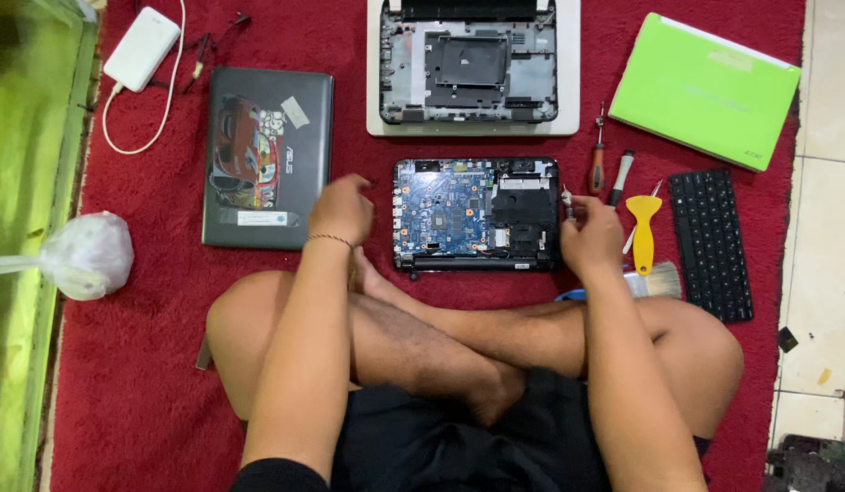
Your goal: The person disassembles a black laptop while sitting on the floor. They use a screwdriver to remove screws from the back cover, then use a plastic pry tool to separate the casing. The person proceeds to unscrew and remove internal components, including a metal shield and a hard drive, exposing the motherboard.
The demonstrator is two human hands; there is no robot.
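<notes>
1. An opened laptop base [477, 215], its blue board exposed, is laid flat on the red rug [140, 364] just ahead of the crossed legs, probably so that both hands can meet it without leaning.
2. The left hand [342, 210] is held at the base's 9 o'clock edge, knuckles up and fingers curled loosely; nothing is seen in it, and it is blurred, so contact with the base cannot be told.
3. The right hand [591, 239] is closed round a small metal tool [566, 199], whose tip is held at the base's 3 o'clock edge.
4. A white-framed shell [474, 68] is parked at 12 o'clock of the base, with a strip of rug between the 2.
5. A closed dark laptop [267, 157] is set at 9 o'clock, near the left hand, with only a narrow lane left for it.
6. At 3 o'clock, 2 screwdrivers [608, 173], a yellow scraper [643, 232] and a brush [659, 281] are lined up beside the right hand, seemingly for short reaches.
7. A black keyboard [711, 244] lies beyond them, near the rug's edge, and a green laptop [705, 89] is set at 2 o'clock.
8. A white charger [142, 47] with cable is kept at 10 o'clock, well apart.
9. Open rug is left mainly at 8 o'clock, outside the left knee.
</notes>
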